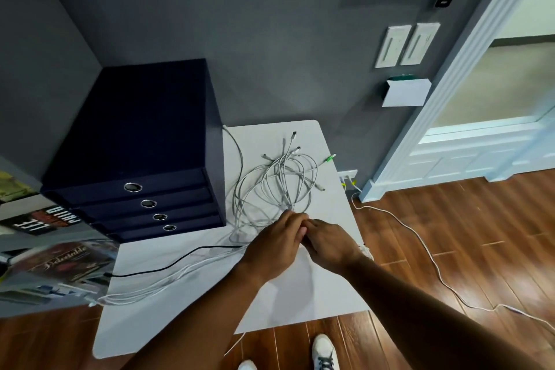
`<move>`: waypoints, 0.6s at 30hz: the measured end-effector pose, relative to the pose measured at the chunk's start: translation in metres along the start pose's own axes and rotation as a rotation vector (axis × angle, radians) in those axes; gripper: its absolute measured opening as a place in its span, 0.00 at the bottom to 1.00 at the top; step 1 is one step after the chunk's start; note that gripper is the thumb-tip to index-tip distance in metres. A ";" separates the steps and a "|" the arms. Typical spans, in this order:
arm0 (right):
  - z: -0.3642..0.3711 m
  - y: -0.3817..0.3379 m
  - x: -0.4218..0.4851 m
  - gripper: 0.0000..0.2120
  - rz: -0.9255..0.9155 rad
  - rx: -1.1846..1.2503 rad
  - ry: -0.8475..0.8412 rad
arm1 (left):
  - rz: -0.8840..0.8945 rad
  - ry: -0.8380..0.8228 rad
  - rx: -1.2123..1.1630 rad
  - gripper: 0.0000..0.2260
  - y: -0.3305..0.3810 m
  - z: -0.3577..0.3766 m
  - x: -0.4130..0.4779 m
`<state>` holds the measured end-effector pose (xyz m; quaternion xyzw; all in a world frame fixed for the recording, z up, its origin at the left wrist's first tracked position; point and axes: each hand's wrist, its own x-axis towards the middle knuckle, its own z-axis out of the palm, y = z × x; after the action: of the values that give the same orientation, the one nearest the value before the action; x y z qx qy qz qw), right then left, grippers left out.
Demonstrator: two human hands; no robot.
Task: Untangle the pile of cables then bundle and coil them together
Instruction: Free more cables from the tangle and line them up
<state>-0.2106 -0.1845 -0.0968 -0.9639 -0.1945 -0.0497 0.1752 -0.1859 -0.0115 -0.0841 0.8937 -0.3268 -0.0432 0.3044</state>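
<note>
Cable pile (276, 183): white, tangled, centre frame on white table (300, 294). Left hand (276, 243) and right hand (327, 243): touching at the pile's lower edge, fingers curled; any pinch on strands cannot be told.

Fingertips of the left hand (274, 239) and right hand (329, 245) overlap, hiding any grip on the cables (276, 183). Magazines (57, 267) at the left are blurred and cut off.
</note>
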 end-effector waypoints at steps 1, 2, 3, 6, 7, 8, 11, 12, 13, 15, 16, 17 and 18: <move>-0.002 0.002 0.001 0.18 -0.001 0.018 -0.002 | -0.056 -0.014 -0.029 0.17 -0.002 0.000 -0.001; -0.004 0.004 0.002 0.17 -0.013 0.027 -0.012 | -0.100 -0.036 -0.060 0.17 -0.004 0.001 -0.002; -0.006 0.005 0.002 0.16 -0.032 0.034 -0.029 | -0.130 -0.058 -0.087 0.16 -0.006 0.001 -0.003; -0.007 0.012 -0.001 0.16 0.010 0.067 -0.129 | -0.168 -0.127 -0.101 0.15 -0.010 0.002 0.000; -0.008 0.018 -0.002 0.18 0.061 0.054 -0.172 | -0.174 -0.148 -0.096 0.16 -0.012 0.002 0.000; -0.011 0.024 -0.004 0.20 0.112 0.027 -0.216 | -0.178 -0.165 -0.093 0.15 -0.014 0.002 0.000; -0.022 0.043 -0.011 0.21 0.179 0.033 -0.300 | -0.216 -0.198 -0.104 0.16 -0.024 -0.001 -0.004; -0.026 0.047 -0.012 0.20 0.180 0.055 -0.312 | -0.216 -0.193 -0.101 0.16 -0.027 -0.002 -0.006; -0.027 0.051 -0.013 0.18 0.178 0.065 -0.318 | -0.215 -0.182 -0.087 0.17 -0.030 -0.003 -0.008; -0.028 0.054 -0.015 0.15 0.173 0.037 -0.319 | -0.217 -0.165 -0.063 0.17 -0.033 -0.004 -0.008; -0.028 0.054 -0.015 0.14 0.167 0.027 -0.306 | -0.218 -0.160 -0.056 0.16 -0.033 -0.006 -0.007; -0.029 0.054 -0.016 0.13 0.170 0.027 -0.286 | -0.222 -0.156 -0.049 0.16 -0.033 -0.008 -0.006; -0.031 0.053 -0.015 0.13 0.179 0.039 -0.260 | -0.223 -0.145 -0.047 0.16 -0.033 -0.011 -0.005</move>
<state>-0.2045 -0.2472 -0.0871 -0.9721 -0.1296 0.0950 0.1707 -0.1684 0.0164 -0.0949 0.9116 -0.2454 -0.1488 0.2944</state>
